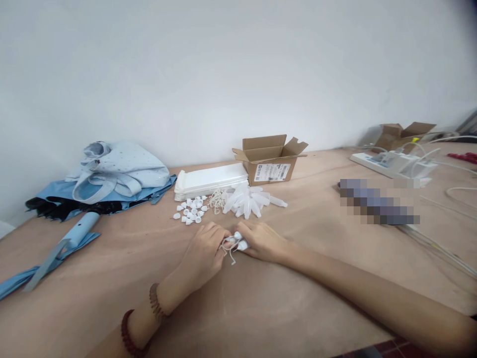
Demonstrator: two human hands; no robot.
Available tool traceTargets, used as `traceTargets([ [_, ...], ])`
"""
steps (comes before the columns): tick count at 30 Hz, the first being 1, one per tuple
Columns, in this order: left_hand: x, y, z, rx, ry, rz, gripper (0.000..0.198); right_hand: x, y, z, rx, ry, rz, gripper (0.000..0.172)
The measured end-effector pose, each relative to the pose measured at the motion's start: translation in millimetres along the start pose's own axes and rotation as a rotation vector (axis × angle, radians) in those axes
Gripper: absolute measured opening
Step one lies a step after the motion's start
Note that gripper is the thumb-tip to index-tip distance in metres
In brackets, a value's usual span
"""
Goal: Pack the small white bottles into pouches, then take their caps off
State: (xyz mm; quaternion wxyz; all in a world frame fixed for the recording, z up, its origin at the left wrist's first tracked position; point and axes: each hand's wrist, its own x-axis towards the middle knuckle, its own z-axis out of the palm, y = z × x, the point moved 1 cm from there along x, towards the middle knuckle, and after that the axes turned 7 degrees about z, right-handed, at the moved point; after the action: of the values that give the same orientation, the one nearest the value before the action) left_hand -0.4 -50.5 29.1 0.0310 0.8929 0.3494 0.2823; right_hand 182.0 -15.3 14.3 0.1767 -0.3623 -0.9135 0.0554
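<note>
My left hand [203, 253] and my right hand [261, 242] meet at the middle of the table, their fingers closed on a small white plastic bottle [240, 243]. A thin white cord [230, 253] loops around it and hangs toward the table, and my fingers hide part of the bottle. Just beyond my hands lie a scatter of white plastic caps [190, 211], a tangle of white cord [216, 201] and a heap of translucent plastic bottles [248, 201]. Behind these sits a stack of flat white packets [210, 181].
An open cardboard box [270, 166] stands against the wall behind the heap. A folded blue umbrella [80, 228] and pale blue bag [119, 171] lie at left. At right are a blurred patch [378, 201], a white power strip [391, 164], cables and another cardboard box [404, 135].
</note>
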Motion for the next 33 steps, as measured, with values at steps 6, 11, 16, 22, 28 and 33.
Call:
traceTargets([
  [6, -0.8, -1.7, 1.0, 0.005, 0.003, -0.004, 0.016, 0.1, -1.2, -0.5, -0.012, 0.017, -0.005, 0.013],
  [11, -1.1, -1.6, 1.8, -0.031, 0.002, -0.041, 0.02, -0.2, -1.4, 0.5, -0.027, 0.032, -0.031, 0.012],
  [16, -1.0, 0.6, 1.4, -0.076, 0.006, -0.091, 0.021, -0.8, -2.2, 0.5, -0.024, 0.037, -0.042, 0.011],
  [22, 1.3, 4.7, 2.2, -0.145, 0.0, -0.234, 0.036, -0.4, -5.1, -1.1, -0.041, 0.057, -0.046, 0.009],
  [28, 3.2, 3.8, 0.0, -0.286, -0.064, -0.369, 0.04, -0.4, -3.0, 2.6, -0.014, 0.125, -0.063, 0.011],
  [33, 3.7, 4.5, -6.1, -0.316, -0.064, -0.349, 0.022, -0.5, -0.6, 5.4, 0.014, 0.165, -0.072, 0.01],
])
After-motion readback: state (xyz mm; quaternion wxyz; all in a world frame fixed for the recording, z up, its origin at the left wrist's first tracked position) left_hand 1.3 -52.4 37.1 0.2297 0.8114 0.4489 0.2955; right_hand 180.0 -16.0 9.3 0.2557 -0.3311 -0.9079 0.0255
